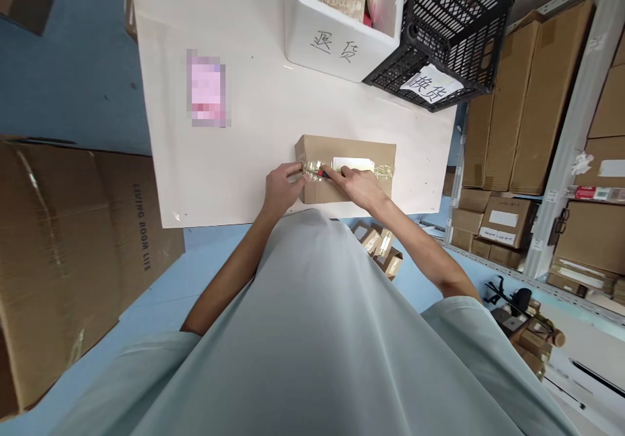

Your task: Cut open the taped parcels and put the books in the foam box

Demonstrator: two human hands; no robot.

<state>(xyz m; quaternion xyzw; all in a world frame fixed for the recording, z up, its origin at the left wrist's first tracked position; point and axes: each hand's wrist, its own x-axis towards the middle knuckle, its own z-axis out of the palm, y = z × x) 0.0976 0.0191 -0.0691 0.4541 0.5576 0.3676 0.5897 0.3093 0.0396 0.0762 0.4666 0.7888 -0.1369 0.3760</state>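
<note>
A taped cardboard box (322, 192) lies near the front edge of the white table (234, 176), with a white label (354, 164) and shiny clear tape along its top. My left hand (283, 189) grips the box's left end, its fingers bent against the edge. In my right hand (361, 187) is a small red and black box cutter (322, 174), its tip over the tape near the left end. The fingers of that hand are wrapped round it, hiding most of the handle.
A white bin (336, 49) of packaged goods and a black plastic crate (439, 32) with a paper sign stand at the back right. A pixelated pink patch (208, 91) covers something at left. A large carton (83, 254) stands left; shelves of boxes (502, 218) stand right.
</note>
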